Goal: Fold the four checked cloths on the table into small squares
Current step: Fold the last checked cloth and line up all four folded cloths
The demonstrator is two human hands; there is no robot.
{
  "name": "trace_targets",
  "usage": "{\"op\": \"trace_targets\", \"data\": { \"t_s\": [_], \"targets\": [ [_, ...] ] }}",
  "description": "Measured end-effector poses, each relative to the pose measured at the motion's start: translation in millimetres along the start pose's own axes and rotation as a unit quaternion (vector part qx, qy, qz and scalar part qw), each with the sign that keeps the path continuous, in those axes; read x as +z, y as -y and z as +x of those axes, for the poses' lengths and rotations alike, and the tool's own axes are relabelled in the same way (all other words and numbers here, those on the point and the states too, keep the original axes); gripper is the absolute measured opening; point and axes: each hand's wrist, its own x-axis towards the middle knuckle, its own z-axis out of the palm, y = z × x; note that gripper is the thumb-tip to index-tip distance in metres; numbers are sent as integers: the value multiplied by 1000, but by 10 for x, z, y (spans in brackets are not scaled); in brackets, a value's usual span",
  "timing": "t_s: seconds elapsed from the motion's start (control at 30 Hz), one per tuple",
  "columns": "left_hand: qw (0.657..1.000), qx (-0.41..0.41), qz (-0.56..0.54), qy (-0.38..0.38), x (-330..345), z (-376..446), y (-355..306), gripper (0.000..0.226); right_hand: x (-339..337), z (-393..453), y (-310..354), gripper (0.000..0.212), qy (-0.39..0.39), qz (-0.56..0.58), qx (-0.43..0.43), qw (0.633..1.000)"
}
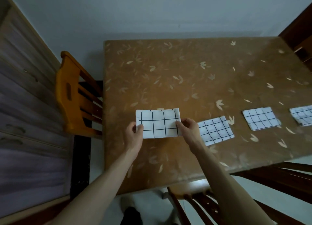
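Observation:
A white cloth with black checks [158, 123], folded into a wide rectangle, is held just over the brown leaf-patterned table [177, 76]. My left hand [135, 133] pinches its left edge and my right hand [188, 126] pinches its right edge. Three smaller folded checked cloths lie in a row to the right: one [215, 130] right beside my right hand, a second [261, 118] further right, and a third [302, 115] cut off by the frame's right edge.
An orange wooden chair [74, 96] stands at the table's left side. A dark chair back [199, 206] sits at the near edge, between my forearms. A cabinet with drawers [25, 106] fills the left. Dark wooden furniture [300, 39] stands at the far right corner.

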Motion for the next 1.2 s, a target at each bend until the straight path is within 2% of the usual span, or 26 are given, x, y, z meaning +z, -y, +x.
{"op": "trace_targets", "data": {
  "t_s": [0.17, 0.37, 0.5, 0.6, 0.67, 0.77, 0.87, 0.97, 1.07, 1.13, 1.2],
  "targets": [
    [999, -25, 26, -36, 345, -217, 280, 12, -184, 121, -415, 13, 40, -86, -28, 995],
    [988, -61, 79, -119, 621, -284, 584, 10, -288, 304, -773, 17, 103, -167, -64, 979],
    [981, -78, 103, -143, 792, -331, 663, 28, -336, 361, -939, 23, 139, -219, -93, 961],
    [978, -53, 127, -156, 865, -376, 698, 36, -374, 352, -981, 26, 132, -212, -116, 961],
    [967, -24, 194, -166, 875, -427, 729, 37, -415, 347, -1029, 28, 109, -204, -123, 965],
    [918, -14, 350, -186, 864, -598, 793, 54, -462, 298, -1174, 32, 80, -220, -159, 959],
    [903, 50, 388, -179, 842, -717, 905, 51, -471, 210, -1282, 41, 69, -285, -257, 921],
    [869, 138, 456, -135, 858, -724, 1047, 48, -413, 146, -1349, 57, 86, -371, -340, 860],
    [833, 219, 498, -103, 895, -630, 1142, 51, -309, 153, -1433, 61, 82, -414, -401, 813],
    [821, 230, 515, -89, 900, -541, 1194, 53, -228, 185, -1464, 62, 89, -431, -415, 796],
    [824, 211, 522, -66, 900, -462, 1246, 57, -143, 228, -1469, 63, 94, -447, -421, 783]
  ]
}}
